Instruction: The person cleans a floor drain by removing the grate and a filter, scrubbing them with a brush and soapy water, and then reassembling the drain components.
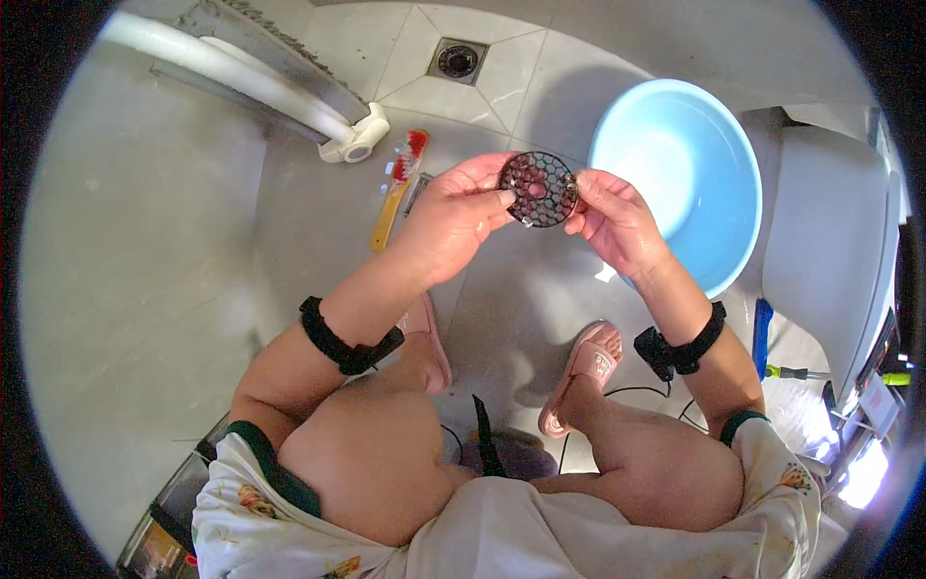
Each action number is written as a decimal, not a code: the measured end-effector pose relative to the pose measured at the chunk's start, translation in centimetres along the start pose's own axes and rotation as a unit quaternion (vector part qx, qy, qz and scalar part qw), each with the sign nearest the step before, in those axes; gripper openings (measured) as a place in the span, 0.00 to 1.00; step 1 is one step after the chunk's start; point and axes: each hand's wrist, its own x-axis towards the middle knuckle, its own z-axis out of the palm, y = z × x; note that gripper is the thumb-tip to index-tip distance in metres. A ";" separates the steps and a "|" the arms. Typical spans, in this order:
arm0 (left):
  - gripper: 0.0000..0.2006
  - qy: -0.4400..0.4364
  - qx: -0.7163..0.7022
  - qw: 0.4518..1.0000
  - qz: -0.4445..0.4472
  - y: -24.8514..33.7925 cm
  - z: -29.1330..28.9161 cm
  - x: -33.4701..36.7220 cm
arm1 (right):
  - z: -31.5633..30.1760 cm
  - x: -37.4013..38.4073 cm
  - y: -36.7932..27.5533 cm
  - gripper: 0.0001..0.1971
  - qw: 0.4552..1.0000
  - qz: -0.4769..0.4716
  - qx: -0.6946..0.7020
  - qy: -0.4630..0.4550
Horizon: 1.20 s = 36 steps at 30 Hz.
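Observation:
A round black drain strainer (540, 208) with honeycomb holes is held up between my two hands. Its left rim is pinched by my left hand (451, 224), thumb on top and the fingers behind, partly showing through the holes. My right hand (622, 220) grips the opposite rim between thumb and fingers. Small pale bits cling to the strainer's edge. On the floor left of my hands lies a brush (391, 207) with a yellow handle and red and white bristles. Beside it is a thin dark item, partly covered by my left hand.
A light-blue basin (745, 193) stands just right of my right hand. A square floor drain (458, 61) is set in the tiles ahead. At far left a white pole (231, 72) slants in. A grey-white toilet (825, 212) stands at right, near a blue-headed tool (762, 338).

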 end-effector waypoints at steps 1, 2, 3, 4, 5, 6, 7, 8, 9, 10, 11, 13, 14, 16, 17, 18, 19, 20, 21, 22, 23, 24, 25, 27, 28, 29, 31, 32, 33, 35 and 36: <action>0.18 0.008 0.003 1.000 -0.001 0.0 0.0 0.0 | 0.1 0.1 0.0 0.10 1.000 -0.005 -0.010 -0.021; 0.18 0.017 0.006 1.000 -0.002 -0.1 0.0 0.0 | 0.1 0.1 -0.1 0.10 0.999 -0.010 -0.019 -0.042; 0.18 0.016 0.006 1.000 -0.002 -0.1 -0.1 0.1 | 0.1 0.1 0.0 0.10 0.999 -0.011 -0.019 -0.042; 0.18 0.017 0.002 1.000 -0.003 -0.1 -0.2 0.1 | 0.1 0.2 0.2 0.11 0.999 -0.023 -0.003 -0.039; 0.18 0.018 -0.002 1.000 -0.003 -0.1 -0.3 0.2 | 0.1 0.2 0.3 0.11 0.999 -0.036 0.012 -0.036; 0.18 0.018 -0.002 1.000 -0.003 -0.1 -0.3 0.1 | -0.1 0.1 0.3 0.11 0.999 -0.036 0.013 -0.036; 0.18 0.020 -0.002 1.000 0.007 -0.1 -0.2 0.1 | -0.2 0.0 0.1 0.12 0.999 -0.035 -0.008 -0.004; 0.18 0.022 -0.002 1.000 0.017 -0.1 -0.1 0.1 | -0.2 -0.1 0.0 0.13 0.999 -0.034 -0.029 0.028; 0.18 0.022 -0.003 1.000 0.017 -0.1 -0.1 0.1 | 0.1 -0.2 -0.1 0.13 0.999 -0.034 -0.029 0.028; 0.18 0.027 0.014 0.999 0.021 -0.1 -0.1 0.1 | 1.2 -0.3 -0.3 0.12 0.992 -0.051 -0.108 0.042; 0.17 0.032 0.030 0.999 0.024 -0.1 -0.1 0.1 | 1.8 -0.4 -0.3 0.12 0.979 -0.067 -0.186 0.056; 0.17 0.042 0.082 0.995 0.030 -0.2 -0.1 0.1 | 1.3 -0.2 0.3 0.11 0.950 -0.094 -0.287 0.083; 0.17 0.050 0.133 0.989 0.036 -0.3 0.0 0.2 | 1.1 -0.1 0.5 0.09 0.908 -0.120 -0.385 0.110; 0.17 0.043 0.173 0.982 0.055 -0.3 0.4 0.3 | 0.7 0.2 0.5 0.07 0.861 -0.190 -0.458 0.116; 0.17 0.037 0.213 0.974 0.075 -0.3 0.6 0.3 | 0.6 0.3 0.5 0.04 0.802 -0.259 -0.524 0.119; 0.17 0.037 0.212 0.974 0.074 -0.3 0.9 0.2 | 0.7 0.2 0.5 0.04 0.803 -0.258 -0.525 0.119; 0.18 0.041 0.216 0.973 0.074 -0.3 1.1 0.1 | 1.2 0.2 0.3 0.04 0.776 -0.281 -0.551 0.123; 0.18 0.045 0.220 0.972 0.073 -0.3 1.2 0.0 | 1.5 0.2 0.2 0.03 0.748 -0.304 -0.576 0.126; 0.18 0.046 0.220 0.972 0.073 -0.5 1.3 -0.1 | 1.7 0.2 0.2 0.03 0.749 -0.304 -0.576 0.126; 0.18 0.054 0.217 0.972 0.071 -0.6 1.3 -0.1 | 1.9 0.2 0.1 0.03 0.702 -0.323 -0.623 0.119; 0.18 0.062 0.214 0.972 0.069 -0.8 1.4 -0.2 | 2.0 0.2 0.1 0.03 0.652 -0.342 -0.667 0.112; 0.18 0.061 0.213 0.973 0.068 -0.8 1.5 -0.2 | 1.9 0.1 0.1 0.03 0.652 -0.341 -0.668 0.112; 0.18 0.066 0.214 0.972 0.072 -0.8 1.7 -0.2 | 1.8 0.0 0.1 0.04 0.626 -0.348 -0.689 0.110; 0.18 0.072 0.218 0.970 0.076 -0.5 1.9 -0.2 | 1.7 -0.2 0.0 0.06 0.601 -0.356 -0.708 0.107; 0.18 0.085 0.213 0.971 0.068 -0.3 1.7 -0.2 | 1.7 -0.3 0.0 0.06 0.620 -0.364 -0.689 0.089; 0.18 0.099 0.208 0.971 0.059 -0.2 1.6 -0.2 | 1.8 -0.5 0.0 0.06 0.639 -0.371 -0.670 0.072; 0.18 0.094 0.169 0.979 0.056 -0.2 1.6 -0.3 | 1.5 -0.7 0.6 0.05 0.712 -0.350 -0.603 0.088; 0.18 0.089 0.130 0.986 0.052 -0.2 1.6 -0.2 | 1.4 -0.8 0.8 0.04 0.777 -0.325 -0.529 0.104; 0.18 0.089 0.130 0.986 0.052 -0.3 1.5 -0.1 | 1.4 -0.8 0.8 0.04 0.777 -0.326 -0.529 0.104; 0.18 0.077 0.108 0.989 0.070 -0.6 1.1 0.0 | 1.6 -0.8 0.8 0.03 0.824 -0.294 -0.477 0.090; 0.18 0.077 0.108 0.989 0.070 -0.7 1.1 -0.1 | 2.0 -0.9 0.6 0.03 0.824 -0.294 -0.476 0.090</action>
